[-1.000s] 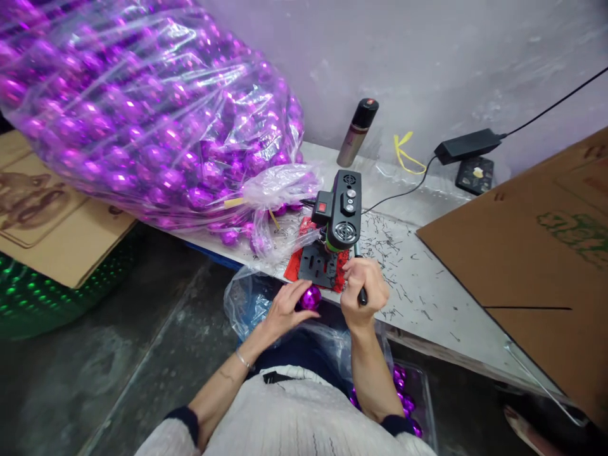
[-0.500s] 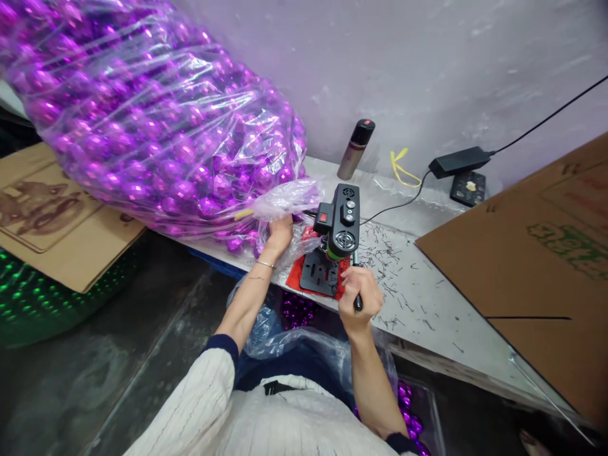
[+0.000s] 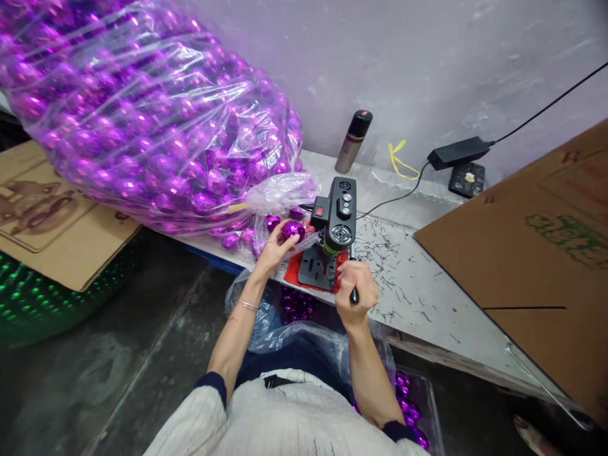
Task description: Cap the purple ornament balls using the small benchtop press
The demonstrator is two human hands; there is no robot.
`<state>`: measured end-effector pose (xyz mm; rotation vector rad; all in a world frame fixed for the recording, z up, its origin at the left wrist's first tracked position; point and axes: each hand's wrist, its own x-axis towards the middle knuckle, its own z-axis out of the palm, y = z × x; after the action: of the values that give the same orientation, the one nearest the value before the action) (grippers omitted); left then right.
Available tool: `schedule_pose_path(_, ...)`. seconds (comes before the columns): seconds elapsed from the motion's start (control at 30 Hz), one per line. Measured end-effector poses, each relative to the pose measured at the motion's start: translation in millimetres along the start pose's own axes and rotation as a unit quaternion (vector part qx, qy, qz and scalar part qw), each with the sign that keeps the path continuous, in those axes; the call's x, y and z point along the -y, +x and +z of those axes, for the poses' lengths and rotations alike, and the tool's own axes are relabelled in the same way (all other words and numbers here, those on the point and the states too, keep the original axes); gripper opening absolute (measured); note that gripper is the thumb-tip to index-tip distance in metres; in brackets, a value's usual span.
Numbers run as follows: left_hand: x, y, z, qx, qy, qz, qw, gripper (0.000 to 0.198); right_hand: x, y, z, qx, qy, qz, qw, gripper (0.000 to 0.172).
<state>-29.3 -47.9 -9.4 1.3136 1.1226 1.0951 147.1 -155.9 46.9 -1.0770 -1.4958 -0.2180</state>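
Observation:
My left hand [image 3: 274, 248] pinches a shiny purple ball [image 3: 293, 229] just left of a small black bench press machine [image 3: 338, 220]. The machine stands on a black base plate [image 3: 318, 268] over a red mat at the table's front edge. My right hand [image 3: 356, 291] is closed round the machine's black lever handle [image 3: 353, 294]. Behind my left hand lies a big clear plastic bag [image 3: 142, 114] stuffed with several purple balls, its mouth open toward the machine.
A spray can [image 3: 353, 133], a yellow tie and a black power adapter [image 3: 458, 152] sit near the wall. Brown cardboard [image 3: 532, 253] covers the table's right side. Below the table edge a plastic bag [image 3: 294, 310] holds purple balls; a bin [image 3: 408, 405] holds more.
My left hand dropped the earlier ball below the table, reached into the big bag's mouth, and has now drawn back with a new purple ball toward the machine. My right hand stayed on the lever.

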Motion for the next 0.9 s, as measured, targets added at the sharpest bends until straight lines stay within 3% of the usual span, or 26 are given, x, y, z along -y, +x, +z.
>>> schedule_pose_path(0.17,10.1,-45.7,3.8,0.032,-0.229,-0.121,0.965,0.051,-0.1,0.8,-0.8,0.005,0.004,0.009,1.000,0.024)
schedule_pose_path(0.3,18.1,-59.5,11.8,0.014,-0.331,-0.190,0.924,0.033,0.4,2.2,-1.4,0.006,0.008,0.009,1.000,0.024)
schedule_pose_path(0.4,24.3,-63.3,19.8,0.004,-0.365,-0.219,0.905,0.034,0.4,2.5,-2.0,0.009,0.008,0.008,1.000,0.024)
schedule_pose_path(0.5,31.3,-62.3,30.6,-0.007,-0.286,-0.172,0.943,0.041,-0.1,2.1,-2.6,0.012,0.005,0.005,1.000,0.024)
schedule_pose_path(0.57,36.9,-59.0,38.2,-0.035,-0.173,-0.104,0.979,0.049,-0.3,2.0,-3.0,0.012,0.000,0.002,1.000,0.025)
schedule_pose_path(0.63,43.2,-55.1,44.0,-0.061,-0.031,-0.047,0.997,0.057,-0.2,2.2,-3.4,0.013,-0.005,0.000,1.000,0.024)
schedule_pose_path(0.77,55.4,-50.8,47.5,-0.041,0.195,0.029,0.979,0.062,0.5,2.4,-4.1,0.018,-0.009,-0.004,1.000,0.023)
schedule_pose_path(0.9,59.3,-47.4,48.6,-0.012,0.272,0.100,0.957,0.066,0.9,1.8,-3.9,0.016,-0.014,-0.003,1.000,0.023)
